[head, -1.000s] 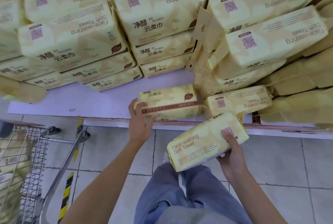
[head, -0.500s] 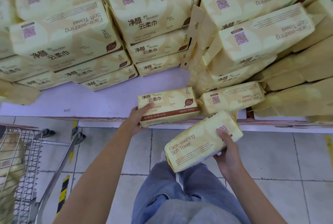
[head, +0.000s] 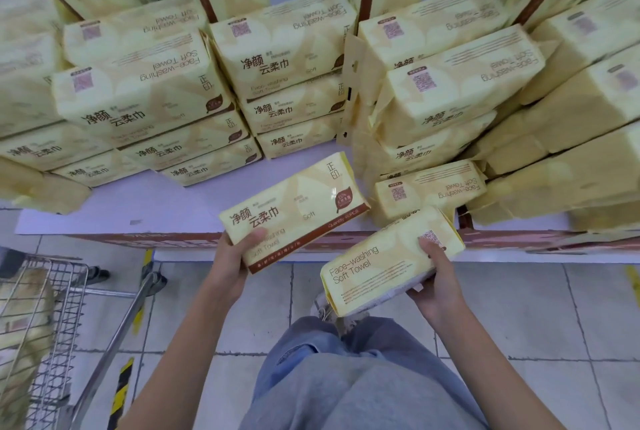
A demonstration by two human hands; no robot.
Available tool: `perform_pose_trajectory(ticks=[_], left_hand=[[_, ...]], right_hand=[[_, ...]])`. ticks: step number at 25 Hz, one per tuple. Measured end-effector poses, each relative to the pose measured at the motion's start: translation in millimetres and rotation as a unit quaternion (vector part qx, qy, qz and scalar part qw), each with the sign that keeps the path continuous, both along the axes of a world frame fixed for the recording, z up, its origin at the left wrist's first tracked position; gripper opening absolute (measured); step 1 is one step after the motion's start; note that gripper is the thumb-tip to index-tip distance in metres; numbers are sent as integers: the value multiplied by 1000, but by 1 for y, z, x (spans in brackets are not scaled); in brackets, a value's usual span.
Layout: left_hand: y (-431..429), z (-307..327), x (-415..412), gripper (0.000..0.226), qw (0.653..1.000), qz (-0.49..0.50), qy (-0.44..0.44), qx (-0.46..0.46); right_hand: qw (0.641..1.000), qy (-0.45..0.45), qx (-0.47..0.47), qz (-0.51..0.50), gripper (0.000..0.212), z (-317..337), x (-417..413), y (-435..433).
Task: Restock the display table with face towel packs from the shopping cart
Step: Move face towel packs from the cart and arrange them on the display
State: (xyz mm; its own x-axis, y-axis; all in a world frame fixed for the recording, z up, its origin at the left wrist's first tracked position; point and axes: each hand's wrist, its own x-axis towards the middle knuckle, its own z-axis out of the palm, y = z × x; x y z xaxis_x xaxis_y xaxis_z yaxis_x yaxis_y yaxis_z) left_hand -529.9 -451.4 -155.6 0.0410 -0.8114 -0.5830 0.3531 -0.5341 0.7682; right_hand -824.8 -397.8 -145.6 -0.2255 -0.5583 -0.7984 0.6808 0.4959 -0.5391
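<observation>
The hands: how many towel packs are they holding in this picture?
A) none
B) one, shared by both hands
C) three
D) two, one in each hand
D: the left hand grips the brown-striped pack at the table's edge, and the right hand holds the Face-washing Soft Towel pack.

On the left pack (head: 298, 204), in my left grip (head: 232, 259), I read "净颜 云柔巾", "正印", "Soft" and "Quantity". The right pack (head: 377, 273), in my right grip (head: 438, 282), says "Face-washing Soft Towel" near a QR code. The stacked packs (head: 145, 97) on the desk (head: 156, 202) repeat these, the English upside down.
</observation>
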Motion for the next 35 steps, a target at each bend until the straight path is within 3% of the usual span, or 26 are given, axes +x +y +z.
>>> perform_pose_trajectory(ticks=[5,11,16,21,29,35], left_hand=[[9,19,-38,80,995,-35,-69,-62],[-9,25,-122,81,975,-115,-131,-139],[-30,22,-194,89,953,-125,-191,-200],[-48,12,-220,99,921,-154,-243,-264],[-49,-14,-225,93,893,-165,-326,-263],[-47,-19,-228,93,905,-148,-328,-226]], right_hand=[[1000,-15,10,-26,25,1,-26,24],[997,-21,-3,-78,30,2,-72,58],[996,-28,-3,-87,30,2,-98,75],[996,-37,0,-77,32,0,-105,74],[997,-35,9,-61,28,0,-107,67],[997,-26,35,-70,20,-4,-103,67]])
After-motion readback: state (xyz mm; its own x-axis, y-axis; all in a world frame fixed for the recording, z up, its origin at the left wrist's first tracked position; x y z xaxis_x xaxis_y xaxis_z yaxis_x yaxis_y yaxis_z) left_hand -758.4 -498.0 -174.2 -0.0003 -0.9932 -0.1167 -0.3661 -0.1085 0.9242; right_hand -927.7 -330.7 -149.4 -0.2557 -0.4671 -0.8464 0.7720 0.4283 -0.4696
